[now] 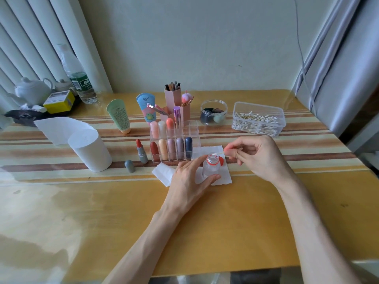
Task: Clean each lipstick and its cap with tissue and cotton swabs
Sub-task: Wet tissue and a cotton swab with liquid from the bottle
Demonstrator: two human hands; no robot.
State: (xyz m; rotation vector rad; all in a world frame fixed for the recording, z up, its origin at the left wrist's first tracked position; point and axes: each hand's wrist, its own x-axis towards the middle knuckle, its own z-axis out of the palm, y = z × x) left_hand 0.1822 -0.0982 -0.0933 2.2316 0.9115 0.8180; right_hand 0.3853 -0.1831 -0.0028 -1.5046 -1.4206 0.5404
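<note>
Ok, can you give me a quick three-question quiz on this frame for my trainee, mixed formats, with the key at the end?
1. Fill in: the grey cap stands off the uncapped lipstick, both to the ___ of the clear organizer.
2. True or false: the left hand holds the small clear bottle on the tissue sheet.
3. Multiple choice: the cotton swab pinched in the right hand has its tip A) at the bottle's mouth, B) on the lipstick, C) in the grey cap.
Key: 1 left; 2 true; 3 A.
</note>
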